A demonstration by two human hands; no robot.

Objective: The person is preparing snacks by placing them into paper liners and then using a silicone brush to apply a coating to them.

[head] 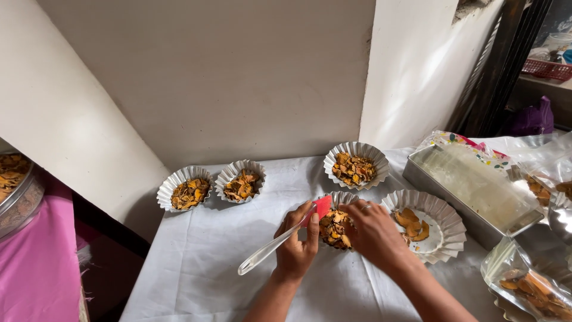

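Observation:
My left hand [296, 243] grips a scoop [280, 241] with a clear handle and a red blade, the blade resting at the rim of a fluted paper cup [341, 198] in the middle of the table. That cup is filled with orange-brown dried slices [333, 228]. My right hand [372, 232] lies over the cup's right side, fingers on the slices and a ring on one finger. Just to the right, a stack of empty fluted cups [444, 223] holds a few orange slices.
Three more filled paper cups sit further back: two at the left [186, 189] [241, 182] and one behind the centre [356, 165]. A metal tray [471, 200] with clear bags stands at the right. A bagged portion [527, 280] lies at the lower right. A round tin [18, 188] is at the far left.

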